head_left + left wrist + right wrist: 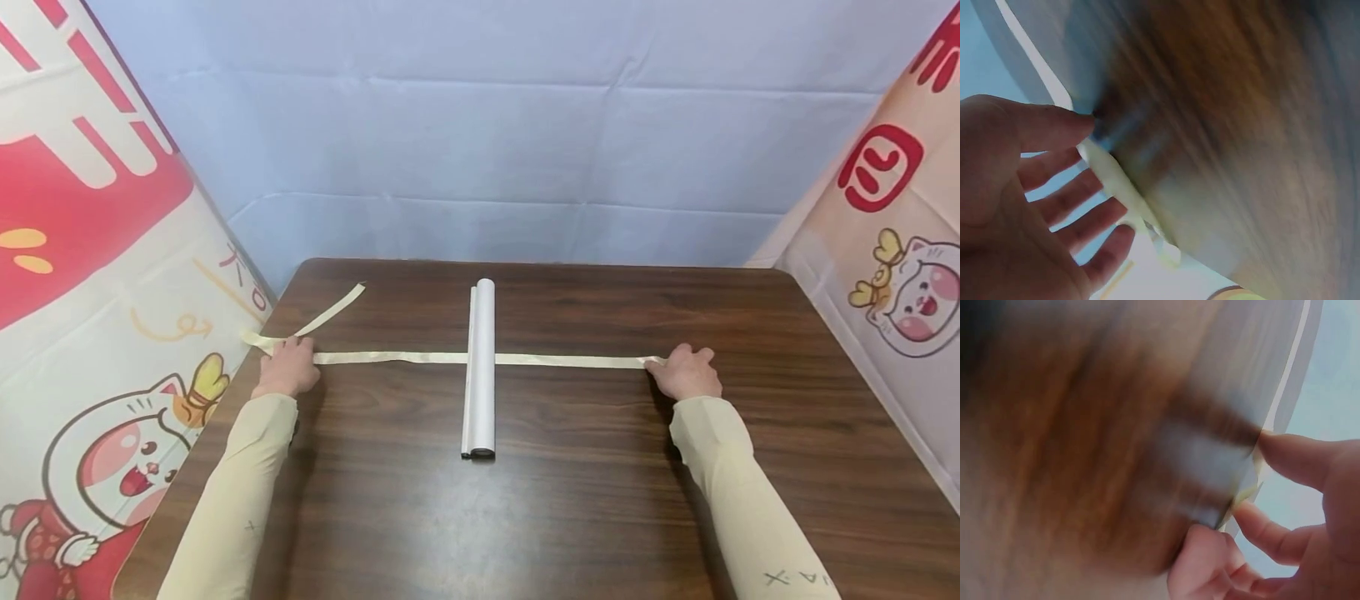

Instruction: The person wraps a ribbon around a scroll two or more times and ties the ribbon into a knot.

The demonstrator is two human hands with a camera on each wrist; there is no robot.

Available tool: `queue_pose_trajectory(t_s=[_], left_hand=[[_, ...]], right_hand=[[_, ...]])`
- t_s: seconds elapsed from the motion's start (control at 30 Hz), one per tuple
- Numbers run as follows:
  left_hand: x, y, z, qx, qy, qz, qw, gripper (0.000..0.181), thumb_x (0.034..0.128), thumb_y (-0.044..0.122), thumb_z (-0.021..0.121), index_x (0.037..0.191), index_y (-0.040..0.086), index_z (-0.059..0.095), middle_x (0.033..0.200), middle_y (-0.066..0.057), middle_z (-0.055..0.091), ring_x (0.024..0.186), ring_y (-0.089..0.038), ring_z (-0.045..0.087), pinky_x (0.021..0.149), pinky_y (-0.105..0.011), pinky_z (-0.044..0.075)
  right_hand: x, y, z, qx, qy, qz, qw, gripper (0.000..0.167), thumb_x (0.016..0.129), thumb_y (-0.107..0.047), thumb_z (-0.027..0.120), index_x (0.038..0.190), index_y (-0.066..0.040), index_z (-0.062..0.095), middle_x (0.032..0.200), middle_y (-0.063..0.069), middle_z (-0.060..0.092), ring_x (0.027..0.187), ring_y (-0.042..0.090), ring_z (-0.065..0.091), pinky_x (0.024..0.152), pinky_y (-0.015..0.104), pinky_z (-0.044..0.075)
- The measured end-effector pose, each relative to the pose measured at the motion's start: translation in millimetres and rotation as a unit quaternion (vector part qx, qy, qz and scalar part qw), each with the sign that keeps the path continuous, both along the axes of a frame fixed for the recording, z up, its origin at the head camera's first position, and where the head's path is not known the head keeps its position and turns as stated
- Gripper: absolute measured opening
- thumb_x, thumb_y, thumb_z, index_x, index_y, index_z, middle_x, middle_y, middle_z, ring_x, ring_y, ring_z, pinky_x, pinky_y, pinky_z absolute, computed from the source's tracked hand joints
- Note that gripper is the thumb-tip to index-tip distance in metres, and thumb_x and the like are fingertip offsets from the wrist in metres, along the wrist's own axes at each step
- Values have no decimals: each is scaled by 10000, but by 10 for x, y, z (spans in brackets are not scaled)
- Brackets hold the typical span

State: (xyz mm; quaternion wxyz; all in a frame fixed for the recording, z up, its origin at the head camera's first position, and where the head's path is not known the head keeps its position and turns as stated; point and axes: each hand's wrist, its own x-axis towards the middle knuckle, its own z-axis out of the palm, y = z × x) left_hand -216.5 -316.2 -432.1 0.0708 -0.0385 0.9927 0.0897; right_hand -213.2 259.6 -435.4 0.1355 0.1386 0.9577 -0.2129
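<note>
A long pale-yellow ribbon (390, 357) runs across the brown tabletop, passing beneath a white roll (486, 367) that lies lengthwise away from me. My left hand (288, 367) touches the ribbon towards its left part, fingers spread and fairly straight with their tips along it in the left wrist view. Beyond that hand, the loose tail bends back over the table. The right hand (686, 372) holds the ribbon's right end between thumb and forefinger; its other fingers curl in, as the right wrist view shows. Part of each grip is hidden from the head camera.
The wooden table (592, 500) has rounded far corners. A pale blue cloth (487, 142) hangs behind it. Printed cartoon panels (82, 333) stand close along the left and right sides.
</note>
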Motion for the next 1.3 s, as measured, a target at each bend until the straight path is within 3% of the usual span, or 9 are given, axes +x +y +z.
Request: queue_pose_trajectory(t_s=[0.17,0.33,0.47,0.6,0.67,0.77,0.9,1.07,1.3], left_hand=[[-6,-117,-9,10,362,73,9993,289,863,132,485,1060,-43,604,1107,-314,575,1087,-519,502,881,-687,319],[-27,-248,13,580,833,320,9943,296,849,258,515,980,13,618,962,-235,675,971,-477,586,854,-680,290],[-34,-305,75,808,815,465,9923,324,859,317,497,989,44,611,935,-202,691,991,-463,581,850,-649,268],[-32,-343,84,877,756,467,9922,332,870,308,467,1006,45,617,1040,-234,679,1063,-477,565,878,-673,257],[-29,-358,67,936,771,504,9913,333,869,295,455,1011,47,625,1098,-251,661,1091,-482,554,879,-678,266],[-20,-379,44,1028,822,605,9895,340,871,283,442,1018,43,633,1139,-257,644,1100,-475,550,867,-671,290],[-4,-405,53,1095,813,868,9868,348,884,292,440,1044,37,614,1162,-271,621,1102,-472,541,886,-656,318],[7,-426,45,1143,856,1215,9823,335,890,296,444,1029,37,604,1139,-283,619,1103,-488,526,934,-701,241],[10,-424,-1,1270,1005,1351,9775,339,896,260,426,1033,5,603,1135,-295,617,1132,-518,499,968,-758,129]], right_hand=[[-9,25,21,-46,-92,172,9998,575,994,-314,424,1239,207,415,1262,493,252,925,580,506,761,592,452],[-25,108,15,-67,-181,390,9991,477,999,-285,402,1115,158,536,1271,500,255,987,597,479,799,608,443],[-30,193,14,-14,-148,435,9989,472,988,-275,397,1103,151,567,1262,496,292,1030,600,455,816,612,442],[-8,267,22,19,-90,419,9991,454,977,-262,393,1074,138,584,1229,478,341,1039,583,449,809,603,445],[9,301,40,25,-26,435,9990,426,972,-260,399,999,111,607,1144,429,430,981,526,477,753,549,461],[35,362,77,-72,37,400,9992,383,968,-262,403,835,32,608,869,270,553,802,389,525,623,424,461],[84,456,133,-345,-49,265,9990,367,968,-269,393,675,-73,492,563,39,464,575,227,498,511,324,415],[137,571,186,-491,-67,193,9986,337,973,-285,412,706,-85,458,598,18,470,585,195,512,537,307,424],[189,747,198,-446,11,68,9990,398,981,-318,371,839,3,559,658,53,561,629,207,569,553,299,446]])
